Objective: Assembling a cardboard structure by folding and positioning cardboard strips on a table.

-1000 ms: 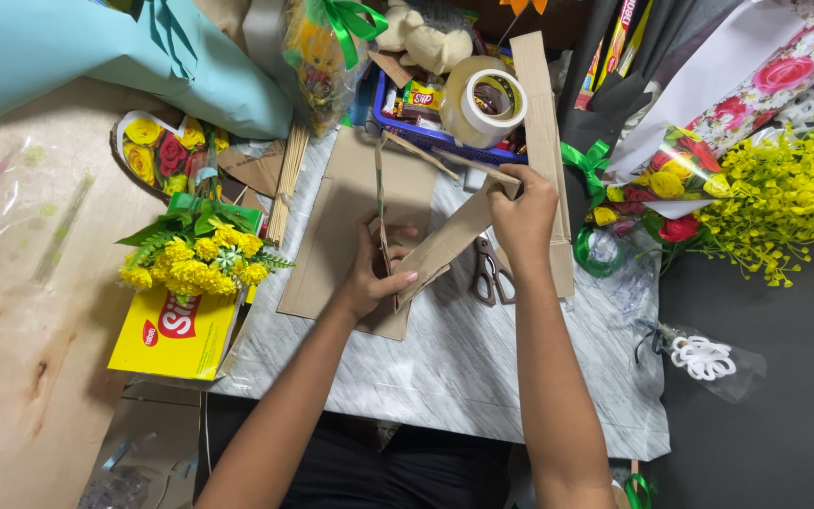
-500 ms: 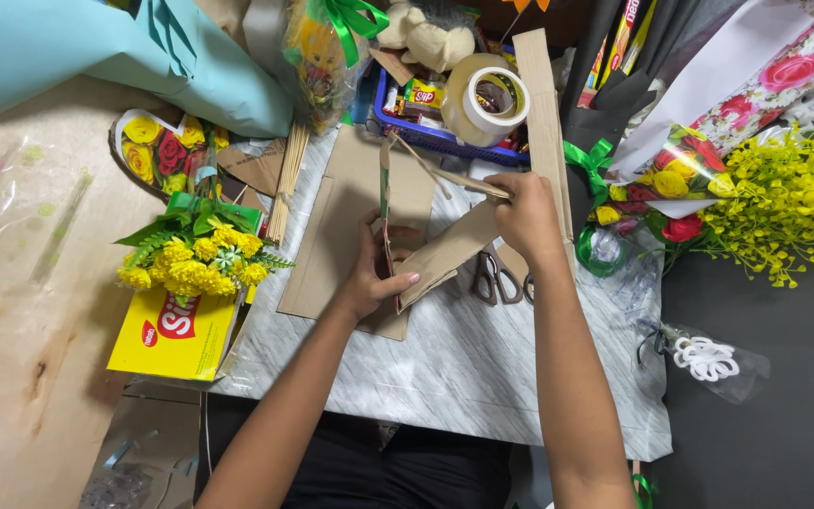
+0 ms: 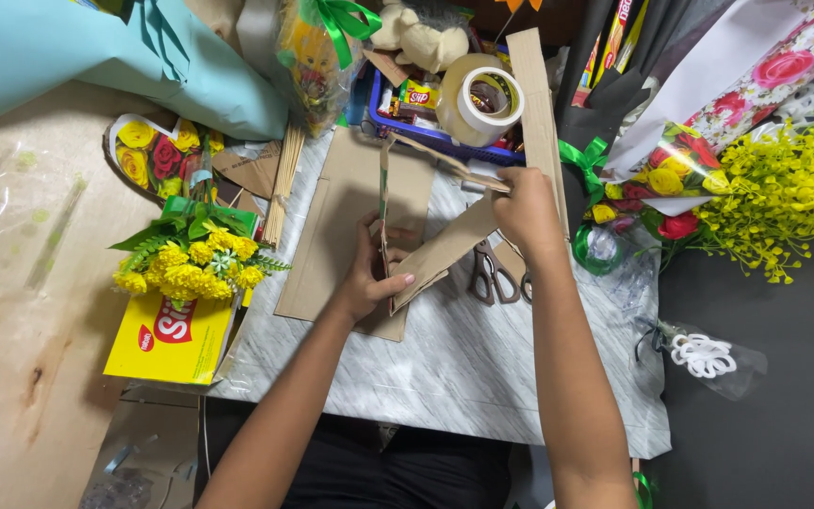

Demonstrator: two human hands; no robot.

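Note:
My left hand [image 3: 369,273] pinches the lower end of a folded brown cardboard strip [image 3: 440,247], which stands up in a triangle shape over the marble-patterned table [image 3: 482,377]. My right hand [image 3: 523,209] grips the upper right corner of that strip, where its top flap [image 3: 445,162] meets the slanted side. A flat cardboard sheet [image 3: 346,212] lies under my left hand. Scissors [image 3: 488,269] lie on the table just below my right hand, partly hidden by my wrist.
A roll of clear tape [image 3: 480,99] sits on a blue tray [image 3: 416,127] at the back. A long cardboard strip [image 3: 537,104] lies beside it. Yellow artificial flowers [image 3: 190,259] on a yellow box [image 3: 170,339] stand left; wooden sticks [image 3: 283,179], flower bunches [image 3: 784,188] right.
My right hand has lifted the strip's upper corner a little higher and toward the back. My left hand stays on the lower end.

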